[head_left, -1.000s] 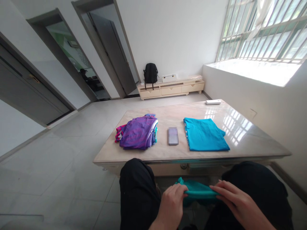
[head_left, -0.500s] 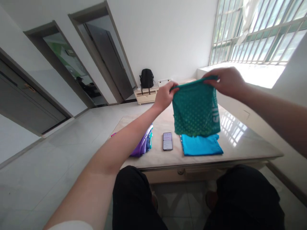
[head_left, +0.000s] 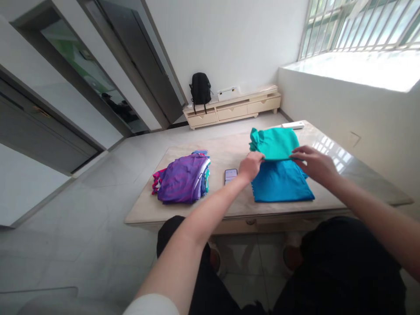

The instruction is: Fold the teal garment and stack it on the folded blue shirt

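**Green garment on the blue stack, both hands at its near edge**

The green garment lies spread on the far half of the folded blue garment, its near edge pinched from both sides. The left hand grips the near-left corner of it, fingers curled around the cloth. The right hand has its fingertips on the near-right edge, fingers stretched flat; whether they pinch the cloth or only press on it, I cannot tell. No lettering shows on the green garment from here, and its far-left corner is bunched, so the shape there is hard to read. Left of the blue garment sits a phone, screen lit, its text too small to make out. Further left of the phone is a purple clothes pile, with pink and teal pieces poking out underneath, mostly hidden. Beyond the green garment, a white object lies at the far edge of the marble table, partly cut off by the cloth.
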`<state>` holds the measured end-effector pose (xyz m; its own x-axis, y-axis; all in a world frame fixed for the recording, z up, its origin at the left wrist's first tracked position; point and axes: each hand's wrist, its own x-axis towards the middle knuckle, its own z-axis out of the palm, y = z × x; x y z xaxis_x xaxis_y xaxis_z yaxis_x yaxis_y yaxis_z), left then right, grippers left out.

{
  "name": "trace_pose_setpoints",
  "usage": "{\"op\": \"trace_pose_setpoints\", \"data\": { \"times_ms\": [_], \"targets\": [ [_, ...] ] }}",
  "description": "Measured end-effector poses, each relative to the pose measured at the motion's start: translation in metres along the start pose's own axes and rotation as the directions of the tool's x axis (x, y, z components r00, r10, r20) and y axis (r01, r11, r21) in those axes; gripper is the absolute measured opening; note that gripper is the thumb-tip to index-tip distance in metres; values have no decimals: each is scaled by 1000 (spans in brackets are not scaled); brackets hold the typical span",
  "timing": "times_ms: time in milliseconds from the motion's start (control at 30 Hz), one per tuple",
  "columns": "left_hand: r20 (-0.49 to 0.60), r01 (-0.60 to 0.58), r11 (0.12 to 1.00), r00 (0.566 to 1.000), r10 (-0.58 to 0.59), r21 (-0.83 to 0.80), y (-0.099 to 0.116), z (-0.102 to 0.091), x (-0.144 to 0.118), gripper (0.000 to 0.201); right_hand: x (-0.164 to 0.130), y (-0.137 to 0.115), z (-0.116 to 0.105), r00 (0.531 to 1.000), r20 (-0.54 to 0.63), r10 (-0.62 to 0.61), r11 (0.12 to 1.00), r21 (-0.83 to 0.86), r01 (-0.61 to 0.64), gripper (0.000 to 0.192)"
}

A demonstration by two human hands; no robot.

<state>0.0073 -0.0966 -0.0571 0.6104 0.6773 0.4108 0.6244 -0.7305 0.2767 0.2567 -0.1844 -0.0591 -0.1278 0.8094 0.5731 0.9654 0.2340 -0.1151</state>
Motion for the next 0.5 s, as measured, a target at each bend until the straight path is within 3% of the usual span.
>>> {"op": "trace_pose_setpoints", "data": {
  "times_ms": [100, 200, 300, 500],
  "targets": [
    [110, 11, 1000, 994, -12, 13, 8, 59, -71, 16, -64, -9, 47, 987, 163, -2, 1000, 7, 1, 28],
    [175, 10, 1000, 985, -15, 29, 13, 92, -117, 16, -96, -12, 66, 954, 298, -9, 1000, 15, 4, 25],
    [190, 13, 998, 981, -24, 56, 12, 104, -134, 23, -105, -11, 71, 923, 386, -3, 1000, 22, -6, 22],
    [180, 1, 992, 983, -24, 129, 13, 108, -137, 27, -111, -15, 81, 888, 454, 78, 995, 21, -98, 21]
  ]
}}
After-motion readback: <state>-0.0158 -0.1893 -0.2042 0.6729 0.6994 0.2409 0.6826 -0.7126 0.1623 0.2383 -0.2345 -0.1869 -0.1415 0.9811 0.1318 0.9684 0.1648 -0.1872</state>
